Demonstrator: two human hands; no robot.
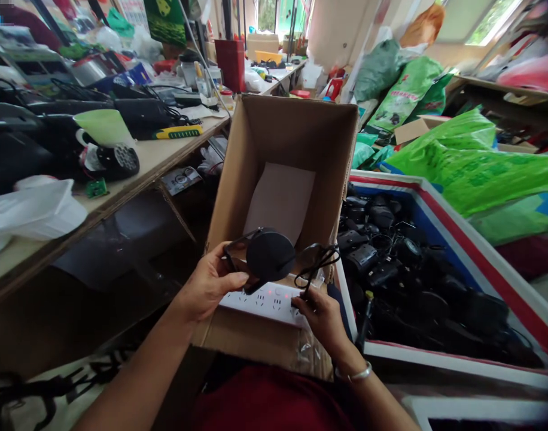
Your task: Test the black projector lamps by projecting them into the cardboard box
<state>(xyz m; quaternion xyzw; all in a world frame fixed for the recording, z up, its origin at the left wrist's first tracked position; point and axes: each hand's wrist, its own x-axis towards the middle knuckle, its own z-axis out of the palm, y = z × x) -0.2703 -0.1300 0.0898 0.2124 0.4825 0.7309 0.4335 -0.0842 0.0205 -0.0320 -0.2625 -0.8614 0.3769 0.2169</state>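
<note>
My left hand [213,278] is closed on the frame of a black device with a round disc-shaped head [270,254], held over the near side of an open cardboard box [296,126]. My right hand [319,314] pinches a black plug [297,303] at the right end of a white power strip [260,302]. Whether the plug is fully seated cannot be made out. A bundled black cord [319,263] loops up above the right fingers. The strip lies across the box's near flap, with small red lights glowing. A pale sheet [280,194] lies inside the box.
On the right, a white-rimmed bin [475,245] holds many black devices, with a green plastic bag [471,161] behind it. The left workbench [143,161] carries a light green cup [106,127], a yellow-green cutter [179,131] and a white plastic tray [40,209].
</note>
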